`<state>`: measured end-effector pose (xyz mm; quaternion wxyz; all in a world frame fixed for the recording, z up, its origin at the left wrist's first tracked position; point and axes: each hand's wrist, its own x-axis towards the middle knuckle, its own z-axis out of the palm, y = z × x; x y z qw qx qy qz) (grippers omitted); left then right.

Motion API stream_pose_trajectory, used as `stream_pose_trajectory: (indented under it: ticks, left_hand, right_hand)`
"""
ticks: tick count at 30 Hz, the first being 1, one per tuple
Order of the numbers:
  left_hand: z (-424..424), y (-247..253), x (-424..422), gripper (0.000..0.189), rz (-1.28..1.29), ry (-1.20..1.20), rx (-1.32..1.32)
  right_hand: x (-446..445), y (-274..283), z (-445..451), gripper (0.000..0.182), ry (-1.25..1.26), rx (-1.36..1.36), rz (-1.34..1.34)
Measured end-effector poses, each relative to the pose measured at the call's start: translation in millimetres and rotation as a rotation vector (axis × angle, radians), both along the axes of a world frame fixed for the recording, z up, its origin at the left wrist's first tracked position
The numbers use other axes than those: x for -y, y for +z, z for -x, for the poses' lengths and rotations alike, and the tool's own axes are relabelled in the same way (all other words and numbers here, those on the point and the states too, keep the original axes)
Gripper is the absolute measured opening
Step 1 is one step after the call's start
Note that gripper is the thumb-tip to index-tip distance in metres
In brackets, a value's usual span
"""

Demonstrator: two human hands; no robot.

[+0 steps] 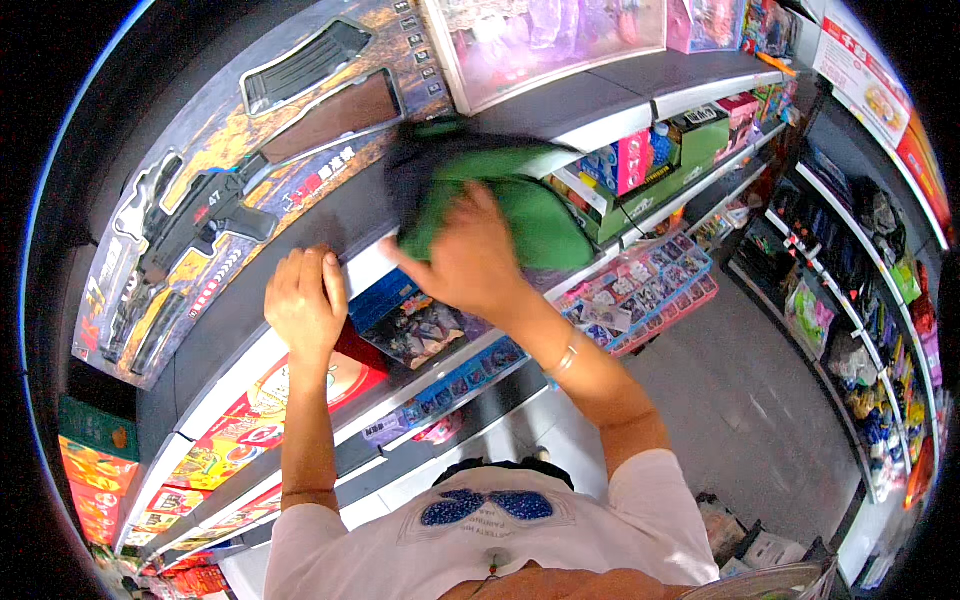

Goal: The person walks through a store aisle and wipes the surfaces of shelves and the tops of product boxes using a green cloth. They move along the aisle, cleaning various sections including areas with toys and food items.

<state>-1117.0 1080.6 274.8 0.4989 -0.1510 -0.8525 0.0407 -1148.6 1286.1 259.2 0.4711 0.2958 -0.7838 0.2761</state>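
Before me a grey metal store shelf (352, 217) with a white front edge runs diagonally. On that edge rests my left hand (306, 298), its fingers curled and nothing visible in them. My right hand (469, 251), blurred, lies over a green and black fabric item (540, 225), perhaps a bag, at the shelf's edge; whether the fingers grip it I cannot tell. Behind my left hand, a large boxed toy rifle set (217, 202) leans on the shelf.
A boxed doll set (547, 45) stands at the top. Lower shelves hold green display boxes (675, 180), card packs (637, 289) and red packages (247, 405). To the right, past the grey floor (750, 397), is another stocked shelf unit (855, 300).
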Motion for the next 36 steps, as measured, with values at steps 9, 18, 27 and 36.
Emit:
stream_pose_trajectory:
  ticks: [9,18,27,36]
  left_hand:
    - [-6,0,15,0.007,0.011,-0.019,0.053]
    - [-20,18,30,0.015,-0.104,-0.280,0.213]
    - [-108,10,205,0.006,-0.315,0.113,-0.049]
    - [-130,2,259,0.021,-0.419,0.295,0.007]
  right_hand:
    - [-65,52,75,0.067,-0.114,0.698,-0.228]
    - [-205,64,159,0.084,-0.752,0.816,-0.304]
    - [-92,56,87,0.077,-0.528,0.708,-0.291]
    - [135,55,-2,0.068,0.211,0.372,-0.561]
